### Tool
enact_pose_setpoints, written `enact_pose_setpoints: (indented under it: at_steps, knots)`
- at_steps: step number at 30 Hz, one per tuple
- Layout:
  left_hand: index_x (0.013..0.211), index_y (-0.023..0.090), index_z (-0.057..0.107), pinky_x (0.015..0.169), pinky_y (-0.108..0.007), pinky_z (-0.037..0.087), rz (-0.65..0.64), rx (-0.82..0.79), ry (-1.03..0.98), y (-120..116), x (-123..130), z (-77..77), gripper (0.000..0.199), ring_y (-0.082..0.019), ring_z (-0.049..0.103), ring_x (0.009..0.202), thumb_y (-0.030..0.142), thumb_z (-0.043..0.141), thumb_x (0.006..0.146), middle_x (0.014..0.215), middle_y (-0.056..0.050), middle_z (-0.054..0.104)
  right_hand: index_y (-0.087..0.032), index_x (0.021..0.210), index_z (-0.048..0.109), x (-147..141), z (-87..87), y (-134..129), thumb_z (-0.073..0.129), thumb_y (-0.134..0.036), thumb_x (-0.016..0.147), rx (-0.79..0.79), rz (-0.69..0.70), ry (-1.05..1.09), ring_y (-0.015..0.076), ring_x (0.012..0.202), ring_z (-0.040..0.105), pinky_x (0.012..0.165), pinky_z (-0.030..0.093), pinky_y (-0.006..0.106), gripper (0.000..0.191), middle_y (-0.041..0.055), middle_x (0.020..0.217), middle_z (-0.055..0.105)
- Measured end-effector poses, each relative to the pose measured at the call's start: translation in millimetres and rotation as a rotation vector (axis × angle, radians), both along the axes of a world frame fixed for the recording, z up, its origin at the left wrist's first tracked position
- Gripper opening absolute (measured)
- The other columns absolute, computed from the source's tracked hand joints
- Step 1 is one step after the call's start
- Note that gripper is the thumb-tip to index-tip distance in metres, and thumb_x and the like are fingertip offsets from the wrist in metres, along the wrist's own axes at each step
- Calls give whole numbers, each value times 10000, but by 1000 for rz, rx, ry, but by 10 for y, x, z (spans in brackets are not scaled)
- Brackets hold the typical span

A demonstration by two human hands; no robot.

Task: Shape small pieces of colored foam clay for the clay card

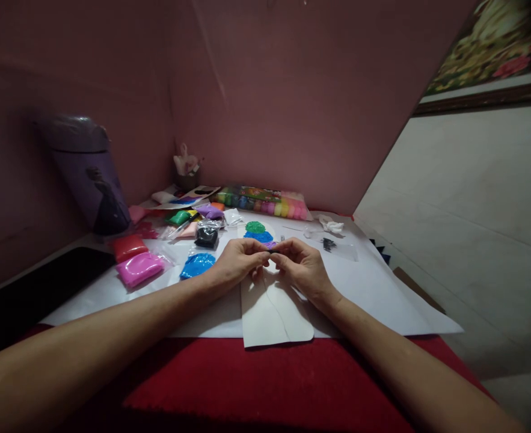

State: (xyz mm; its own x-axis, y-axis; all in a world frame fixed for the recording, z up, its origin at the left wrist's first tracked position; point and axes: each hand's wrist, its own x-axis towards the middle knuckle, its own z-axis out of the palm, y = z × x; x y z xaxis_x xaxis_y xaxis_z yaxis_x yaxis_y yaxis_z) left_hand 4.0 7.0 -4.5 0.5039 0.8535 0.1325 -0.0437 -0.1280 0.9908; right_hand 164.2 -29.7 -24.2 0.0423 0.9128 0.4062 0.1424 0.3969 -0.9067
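Observation:
My left hand (239,263) and my right hand (305,268) meet over a white card (276,316). Between their fingertips they pinch a small dark strip that looks like black modelling clay (271,251). Just beyond the fingers, the card carries a textured green clay patch (255,227) and a blue clay patch (257,237), with a bit of purple partly hidden by the hands. A thin curved line runs down the card's near part. Left of my left hand lie a packet of blue clay (197,265) and a packet of black clay (207,236).
Pink (139,269) and red (130,247) clay packets lie at left, near a dark flat panel (44,285). Behind are a purple bin (87,171), a small pot (187,179) and a bag of colourful clay (263,202). A clear tray (344,250) sits at right.

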Motion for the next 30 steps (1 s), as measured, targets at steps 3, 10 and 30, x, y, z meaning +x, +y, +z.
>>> enact_pose_setpoints:
  at_steps: [3, 10, 30]
  knots:
    - [740, 109, 608, 434, -198, 388, -12, -7, 34, -21, 9, 19, 104, -82, 505, 381, 206, 640, 757, 470, 22, 568, -171, 758, 633, -12, 13, -5, 716, -307, 763, 18, -15, -14, 108, 540, 548, 521, 460, 248, 159, -15, 648, 618]
    - [679, 139, 547, 397, -183, 380, 80, -37, -39, 2, 38, -29, 80, -68, 470, 360, 169, 611, 717, 459, 44, 548, -168, 761, 619, -32, 38, -5, 700, -291, 748, 3, -36, 11, 97, 467, 523, 447, 452, 222, 148, -42, 573, 576]
    - [898, 67, 716, 431, -193, 403, -14, -60, -47, -20, -6, 22, 249, -66, 499, 441, 230, 714, 709, 641, -32, 661, -170, 863, 681, 1, 20, 11, 740, -372, 750, -12, 76, 60, 122, 580, 594, 504, 498, 235, 238, 2, 675, 654]
